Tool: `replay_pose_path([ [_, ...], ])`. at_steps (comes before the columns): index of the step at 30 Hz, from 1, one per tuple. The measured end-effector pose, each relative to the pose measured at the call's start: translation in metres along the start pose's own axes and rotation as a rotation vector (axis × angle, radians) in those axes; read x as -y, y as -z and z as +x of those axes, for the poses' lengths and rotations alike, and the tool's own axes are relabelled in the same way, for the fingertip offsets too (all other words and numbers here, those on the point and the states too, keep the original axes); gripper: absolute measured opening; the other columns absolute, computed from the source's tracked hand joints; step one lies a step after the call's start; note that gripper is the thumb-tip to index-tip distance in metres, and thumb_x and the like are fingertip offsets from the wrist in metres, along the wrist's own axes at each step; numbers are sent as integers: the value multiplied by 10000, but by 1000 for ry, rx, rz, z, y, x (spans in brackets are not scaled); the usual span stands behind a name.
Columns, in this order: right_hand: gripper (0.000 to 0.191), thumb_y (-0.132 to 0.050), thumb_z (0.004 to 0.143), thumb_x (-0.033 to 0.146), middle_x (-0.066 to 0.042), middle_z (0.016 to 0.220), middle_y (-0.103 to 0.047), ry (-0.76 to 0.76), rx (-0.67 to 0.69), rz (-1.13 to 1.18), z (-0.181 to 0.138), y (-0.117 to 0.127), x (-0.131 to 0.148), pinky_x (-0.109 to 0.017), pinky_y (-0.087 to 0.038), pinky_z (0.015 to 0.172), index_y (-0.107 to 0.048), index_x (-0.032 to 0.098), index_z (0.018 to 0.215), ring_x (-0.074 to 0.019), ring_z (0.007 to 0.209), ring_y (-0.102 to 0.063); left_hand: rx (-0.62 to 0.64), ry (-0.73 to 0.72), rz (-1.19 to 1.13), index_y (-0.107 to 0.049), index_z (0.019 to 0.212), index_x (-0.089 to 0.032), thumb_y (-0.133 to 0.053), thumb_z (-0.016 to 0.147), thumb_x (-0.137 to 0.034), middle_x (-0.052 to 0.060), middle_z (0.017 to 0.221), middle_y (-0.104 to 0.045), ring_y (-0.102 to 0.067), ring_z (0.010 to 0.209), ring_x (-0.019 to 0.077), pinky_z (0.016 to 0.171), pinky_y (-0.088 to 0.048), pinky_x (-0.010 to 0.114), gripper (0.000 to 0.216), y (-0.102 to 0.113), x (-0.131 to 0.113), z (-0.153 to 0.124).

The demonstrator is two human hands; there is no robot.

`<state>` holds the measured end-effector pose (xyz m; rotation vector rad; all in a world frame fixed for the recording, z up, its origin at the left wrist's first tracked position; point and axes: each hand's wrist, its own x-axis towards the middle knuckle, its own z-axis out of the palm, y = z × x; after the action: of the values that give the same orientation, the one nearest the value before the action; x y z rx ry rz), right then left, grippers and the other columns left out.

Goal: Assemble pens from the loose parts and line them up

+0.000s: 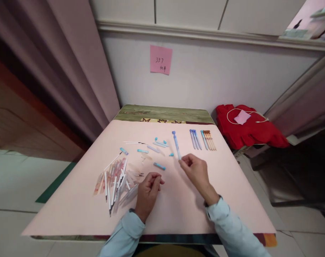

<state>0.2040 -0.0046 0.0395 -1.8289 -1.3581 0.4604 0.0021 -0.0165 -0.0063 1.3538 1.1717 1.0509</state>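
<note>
My right hand (196,172) pinches the near end of a light blue pen (176,144), which points away from me over the pink table cover (79,210). Curled into a loose fist, my left hand (148,191) rests on the cover; whether anything is in it I cannot make out. A small blue pen part (159,166) lies just beyond its fingers. Left of that hand lies a pile of pen refills and clear sleeves (114,182). More blue caps and barrels (158,144) are scattered farther back.
A row of finished blue and orange pens (203,139) lies at the back right of the table. A red cloth (248,130) with a white cable and pink note sits to the right. A pink sticky note (161,59) hangs on the wall.
</note>
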Motion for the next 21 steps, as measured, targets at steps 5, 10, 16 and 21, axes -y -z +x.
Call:
replay_pose_path([
  [5,122,-615,762,322,1,677,-694,-99,-129,-290,63,7,-33,-260,-383,631,-684,224,737,-172,659,-616,54,-6,57,-609,911,-199,-557,891,-422,27,738,-685,-558,581,130,547,-454,231,230,-1,2,0],
  [10,166,-590,768,300,-49,747,-717,-209,-57,-463,91,1,-52,-261,-360,601,-730,220,803,-195,722,-633,54,16,66,-615,910,-192,-552,892,-431,28,721,-677,-558,573,130,549,-455,234,247,-1,3,1],
  [16,221,-565,778,265,-112,815,-736,-202,-1,-572,105,-1,-58,-271,-396,646,-757,185,853,-217,783,-663,62,32,86,-623,898,-197,-558,893,-423,29,711,-678,-578,601,147,566,-465,245,235,-1,1,2],
  [21,244,-564,761,231,-148,836,-737,-220,9,-594,116,-1,-54,-283,-424,657,-766,152,873,-244,805,-684,66,28,100,-628,891,-209,-567,892,-422,24,699,-675,-579,602,151,565,-461,248,221,-3,-1,3],
])
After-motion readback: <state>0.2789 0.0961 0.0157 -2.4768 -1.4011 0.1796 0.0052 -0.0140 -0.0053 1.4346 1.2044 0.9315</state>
